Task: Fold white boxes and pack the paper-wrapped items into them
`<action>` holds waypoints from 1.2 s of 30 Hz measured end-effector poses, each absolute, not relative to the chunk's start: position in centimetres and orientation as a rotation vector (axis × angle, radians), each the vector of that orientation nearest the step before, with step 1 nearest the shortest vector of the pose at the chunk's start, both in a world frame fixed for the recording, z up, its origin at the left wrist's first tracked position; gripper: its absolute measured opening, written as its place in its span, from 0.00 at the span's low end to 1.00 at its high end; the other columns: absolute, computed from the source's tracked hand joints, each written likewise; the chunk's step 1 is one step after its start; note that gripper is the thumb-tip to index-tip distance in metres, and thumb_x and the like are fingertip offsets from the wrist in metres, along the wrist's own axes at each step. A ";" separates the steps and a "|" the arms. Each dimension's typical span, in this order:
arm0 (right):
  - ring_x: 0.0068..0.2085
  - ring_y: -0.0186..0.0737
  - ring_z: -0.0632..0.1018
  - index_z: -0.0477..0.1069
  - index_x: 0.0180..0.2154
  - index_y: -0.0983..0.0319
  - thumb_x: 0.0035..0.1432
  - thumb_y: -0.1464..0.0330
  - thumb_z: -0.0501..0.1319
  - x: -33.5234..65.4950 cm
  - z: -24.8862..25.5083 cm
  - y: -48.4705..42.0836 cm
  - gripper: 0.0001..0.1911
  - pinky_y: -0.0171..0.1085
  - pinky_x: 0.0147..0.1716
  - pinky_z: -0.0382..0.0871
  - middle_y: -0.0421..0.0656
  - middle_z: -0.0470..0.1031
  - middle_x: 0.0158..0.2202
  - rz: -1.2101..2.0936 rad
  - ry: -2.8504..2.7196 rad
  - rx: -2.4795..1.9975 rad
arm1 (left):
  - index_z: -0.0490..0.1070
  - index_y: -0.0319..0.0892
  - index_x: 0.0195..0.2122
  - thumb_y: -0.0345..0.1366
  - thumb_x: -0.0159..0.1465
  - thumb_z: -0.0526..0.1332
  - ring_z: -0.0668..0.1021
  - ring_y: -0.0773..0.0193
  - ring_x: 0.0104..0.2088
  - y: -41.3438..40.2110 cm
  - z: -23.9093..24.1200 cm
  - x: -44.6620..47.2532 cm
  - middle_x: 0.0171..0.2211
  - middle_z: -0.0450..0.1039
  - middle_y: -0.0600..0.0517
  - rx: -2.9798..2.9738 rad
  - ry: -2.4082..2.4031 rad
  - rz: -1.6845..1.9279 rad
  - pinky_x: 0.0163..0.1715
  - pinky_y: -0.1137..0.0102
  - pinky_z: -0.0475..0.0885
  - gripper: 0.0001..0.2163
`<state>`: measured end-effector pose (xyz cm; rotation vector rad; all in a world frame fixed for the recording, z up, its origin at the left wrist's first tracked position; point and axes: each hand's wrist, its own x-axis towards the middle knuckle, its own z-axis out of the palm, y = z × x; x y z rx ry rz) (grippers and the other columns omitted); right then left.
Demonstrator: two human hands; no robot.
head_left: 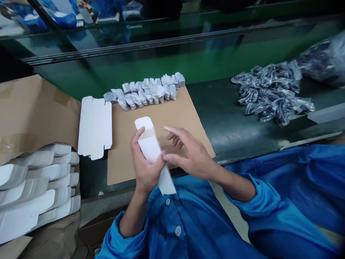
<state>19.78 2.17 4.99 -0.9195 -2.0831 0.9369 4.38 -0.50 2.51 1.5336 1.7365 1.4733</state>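
White carton [150, 148] slants in the grip of the left hand [145, 165], its long axis running from the flapped end ahead of that hand to the near end before the blue jacket [201, 219], past the near edge of the cardboard sheet [122, 147]. The right hand [190, 153] is spread, thumb beside the carton. Ahead of both hands, cardboard gives room up to wrapped pieces [147, 94]; rightward stretches the dark table [221, 118].

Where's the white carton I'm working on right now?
In the head view, the white carton is just left of centre, held in the left hand over the near edge of the brown cardboard sheet, with the right hand close on its right.
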 end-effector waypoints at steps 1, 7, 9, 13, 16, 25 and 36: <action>0.45 0.40 0.77 0.65 0.59 0.61 0.63 0.58 0.61 19.8 5.3 2.8 0.26 0.41 0.45 0.74 0.47 0.75 0.46 0.949 -2.051 -0.894 | 0.60 0.43 0.59 0.42 0.54 0.68 0.74 0.52 0.54 -0.7 2.6 4.1 0.59 0.64 0.44 1.574 1.707 1.461 0.51 0.62 0.72 0.32; 0.34 0.33 0.75 0.75 0.46 0.63 0.64 0.62 0.61 20.2 5.6 6.3 0.13 0.34 0.36 0.71 0.41 0.76 0.34 1.213 -1.943 -0.701 | 0.63 0.45 0.49 0.36 0.53 0.66 0.79 0.61 0.37 -1.8 2.6 3.2 0.40 0.73 0.51 1.583 1.556 1.268 0.36 0.67 0.74 0.23; 0.29 0.31 0.74 0.75 0.44 0.64 0.66 0.59 0.58 20.2 5.8 7.4 0.16 0.31 0.29 0.69 0.40 0.75 0.31 1.395 -1.653 -0.811 | 0.62 0.46 0.47 0.35 0.53 0.65 0.78 0.64 0.29 -1.9 2.6 2.9 0.34 0.72 0.54 1.555 1.542 1.132 0.29 0.69 0.73 0.21; 0.26 0.29 0.72 0.73 0.33 0.65 0.61 0.52 0.61 19.2 5.9 8.6 0.21 0.29 0.23 0.66 0.39 0.72 0.27 1.779 -1.495 -0.801 | 0.63 0.45 0.45 0.35 0.52 0.65 0.75 0.65 0.27 -1.8 2.7 2.8 0.35 0.70 0.54 1.701 1.606 1.032 0.25 0.71 0.70 0.19; 0.30 0.29 0.72 0.73 0.30 0.65 0.52 0.57 0.70 18.3 5.7 7.9 0.17 0.29 0.28 0.67 0.38 0.73 0.28 1.879 -1.528 -0.741 | 0.62 0.44 0.47 0.35 0.53 0.65 0.76 0.62 0.34 -1.8 2.3 3.1 0.41 0.69 0.51 1.799 1.672 1.044 0.30 0.68 0.73 0.21; 0.35 0.34 0.76 0.76 0.35 0.65 0.52 0.61 0.70 18.1 5.3 5.9 0.14 0.33 0.33 0.69 0.42 0.78 0.34 1.738 -1.554 -0.776 | 0.36 0.47 0.68 0.34 0.56 0.67 0.76 0.55 0.50 -2.9 0.1 4.9 0.55 0.64 0.42 1.670 1.639 1.403 0.44 0.62 0.76 0.47; 0.50 0.38 0.77 0.76 0.45 0.61 0.61 0.70 0.63 18.6 3.3 2.7 0.10 0.44 0.53 0.71 0.46 0.80 0.49 1.074 -1.780 -0.729 | 0.46 0.45 0.69 0.36 0.57 0.66 0.66 0.47 0.64 -3.0 1.1 4.4 0.67 0.54 0.39 1.726 1.707 1.130 0.58 0.56 0.69 0.41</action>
